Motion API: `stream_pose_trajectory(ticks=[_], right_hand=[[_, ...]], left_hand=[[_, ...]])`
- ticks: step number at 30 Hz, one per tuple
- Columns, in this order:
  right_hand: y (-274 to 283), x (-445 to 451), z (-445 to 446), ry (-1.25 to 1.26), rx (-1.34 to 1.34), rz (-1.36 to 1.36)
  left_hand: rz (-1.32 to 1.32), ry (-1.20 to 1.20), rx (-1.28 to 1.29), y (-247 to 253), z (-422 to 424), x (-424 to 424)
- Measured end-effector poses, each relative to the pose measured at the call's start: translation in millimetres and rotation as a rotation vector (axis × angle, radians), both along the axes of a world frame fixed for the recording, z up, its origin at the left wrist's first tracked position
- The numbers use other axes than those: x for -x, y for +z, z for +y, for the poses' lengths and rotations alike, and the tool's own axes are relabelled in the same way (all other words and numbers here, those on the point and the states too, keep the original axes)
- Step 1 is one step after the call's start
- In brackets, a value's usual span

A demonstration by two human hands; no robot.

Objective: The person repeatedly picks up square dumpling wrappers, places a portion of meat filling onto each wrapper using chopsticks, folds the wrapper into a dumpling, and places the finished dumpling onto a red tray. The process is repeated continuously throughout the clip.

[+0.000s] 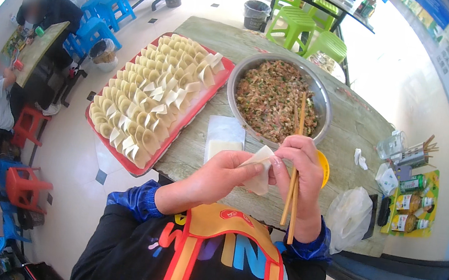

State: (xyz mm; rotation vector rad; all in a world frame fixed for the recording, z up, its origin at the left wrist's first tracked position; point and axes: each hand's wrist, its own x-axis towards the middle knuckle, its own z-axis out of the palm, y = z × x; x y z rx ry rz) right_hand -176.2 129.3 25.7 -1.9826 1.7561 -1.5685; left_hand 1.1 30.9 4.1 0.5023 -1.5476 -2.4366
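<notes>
Both hands meet over the table's near edge around one thin dough wrapper (pixel 260 174), which is partly folded. My left hand (pixel 220 175) pinches its left side between thumb and fingers. At its upper right corner, my right hand (pixel 299 169) grips the wrapper with the fingertips and also keeps a pair of wooden chopsticks (pixel 292 191) in the palm, their lower ends pointing towards me. Just beyond is a steel bowl (pixel 325 121) of minced filling (pixel 277 98). A stack of square wrappers (pixel 223 146) lies on white paper left of the bowl. Rows of folded dumplings (pixel 150 92) fill most of a red tray (pixel 198 111).
A yellow round object (pixel 324 166) sits partly behind my right hand. On the right are a plastic bag (pixel 350 216), a crumpled tissue (pixel 360 158), a glass jug (pixel 392 145), a chopstick holder (pixel 416 156) and bottles (pixel 409 202). Two people sit at another table, far left.
</notes>
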Motion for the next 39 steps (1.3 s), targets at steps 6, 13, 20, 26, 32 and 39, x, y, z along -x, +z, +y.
stream_pose_trajectory(ticks=[6,13,20,26,32,39], right_hand=[[7,17,42,-0.213,0.160,0.010],[-34,36,97,-0.401,0.154,-0.226],[-60,37,100,-0.417,0.023,-0.368],[-46,44,102,-0.410,0.144,-0.255],[-25,44,97,-0.104,0.408,-0.727],[-24,38,71,0.237,0.360,-1.050]], left_hand=[[0.034,0.011,-0.147,-1,3,6],[-0.013,-0.050,-0.179,-4,9,22],[-0.051,-0.053,-0.223,1,12,29],[-0.039,-0.011,-0.208,-2,9,27],[0.006,0.044,-0.245,-2,2,20],[0.048,0.042,-0.315,2,-2,6]])
